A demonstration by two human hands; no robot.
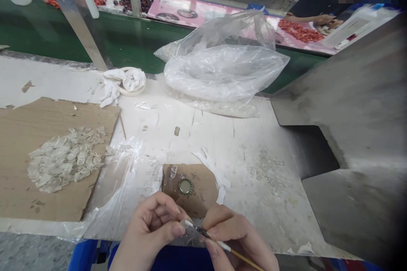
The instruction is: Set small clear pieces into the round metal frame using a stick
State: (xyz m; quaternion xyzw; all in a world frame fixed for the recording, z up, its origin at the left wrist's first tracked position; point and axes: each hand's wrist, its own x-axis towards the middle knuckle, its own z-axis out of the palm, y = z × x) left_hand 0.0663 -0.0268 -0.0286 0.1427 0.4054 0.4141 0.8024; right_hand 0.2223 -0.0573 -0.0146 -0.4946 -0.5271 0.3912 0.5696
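Note:
My left hand pinches a small clear plastic piece between thumb and forefinger. In my right hand, a thin paintbrush with a dark ferrule and a yellowish handle is gripped like a pen. Its pale tip meets the piece, or nearly so; I cannot tell which. Just beyond my hands lies a small brown cardboard scrap. On it sits an upturned bottle cap with something pale inside, and one more clear piece beside it.
A heap of clear pieces covers part of a cardboard sheet at left. More lie scattered to the right. Behind stand a clear plastic bag and a tape roll with white cloth. A metal panel bounds the right. Across the green belt, a person's hand works.

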